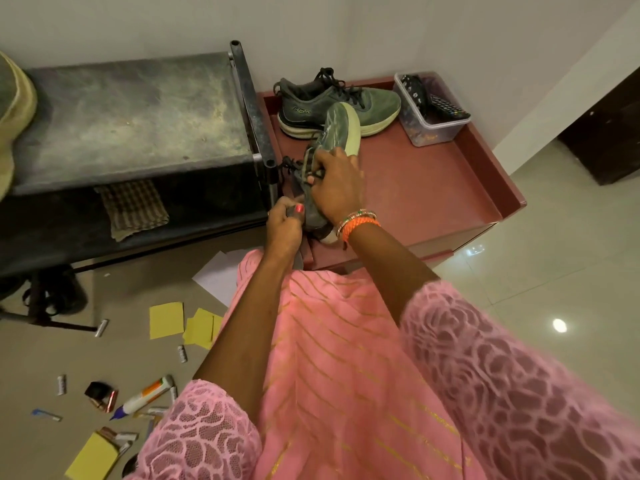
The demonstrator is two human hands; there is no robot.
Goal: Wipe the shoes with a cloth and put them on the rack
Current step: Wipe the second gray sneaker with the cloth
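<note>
I hold a grey-green sneaker (337,131) tipped on its side above the red cabinet top (433,188), its pale sole facing right. My right hand (337,183) grips the shoe's upper near the laces. My left hand (285,226) pinches the heel end from below. The matching sneaker (311,102) stands upright at the back of the cabinet top. A checked cloth (133,207) hangs over the edge of a lower shelf of the dark rack (131,116), left of the shoe.
A clear plastic box (431,109) with a remote and small items sits at the cabinet's back right. Yellow paper sheets (166,320), batteries, a glue tube (145,396) and white paper lie scattered on the tiled floor at lower left. Dark footwear sits under the rack.
</note>
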